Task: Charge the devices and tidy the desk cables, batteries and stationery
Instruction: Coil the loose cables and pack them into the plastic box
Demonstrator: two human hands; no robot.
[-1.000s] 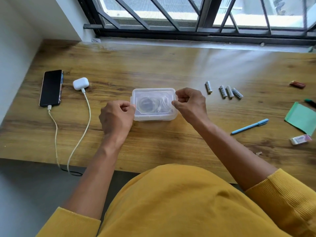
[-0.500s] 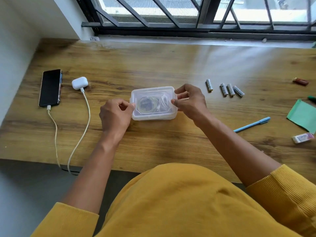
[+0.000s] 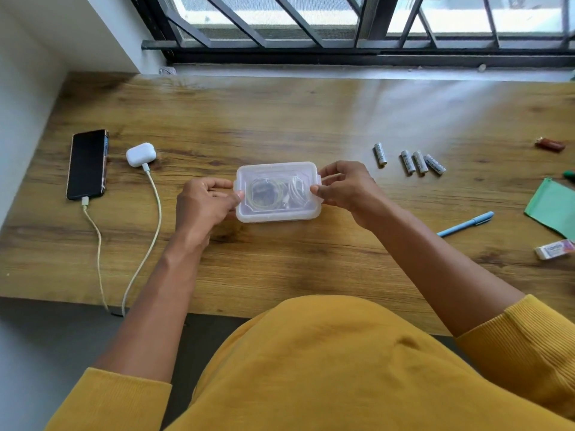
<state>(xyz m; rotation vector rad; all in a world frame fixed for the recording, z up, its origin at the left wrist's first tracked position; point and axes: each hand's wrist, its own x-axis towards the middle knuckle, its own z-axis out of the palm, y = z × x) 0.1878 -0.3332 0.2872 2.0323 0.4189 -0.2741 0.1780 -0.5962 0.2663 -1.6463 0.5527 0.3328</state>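
A clear plastic box (image 3: 278, 213) with its lid on sits mid-desk, coiled cables visible inside. My left hand (image 3: 203, 205) grips its left end, thumb and fingers curled at the lid's tab. My right hand (image 3: 345, 189) pinches the right end tab. A black phone (image 3: 86, 164) lies at the far left with a cable (image 3: 96, 244) plugged in. A white earbuds case (image 3: 141, 154) beside it has its own white cable (image 3: 149, 231) plugged in. Several batteries (image 3: 413, 161) lie right of the box.
On the right of the wooden desk (image 3: 311, 119) lie a blue pen (image 3: 465, 224), a green paper (image 3: 553, 206), a white eraser (image 3: 554, 249), a small brown object (image 3: 550, 144) and a green pen tip (image 3: 569, 174). Both cables hang over the front edge. A barred window runs behind.
Both hands stay at the box's ends; my right hand's fingers have shifted slightly on the right tab. The box stays in place.
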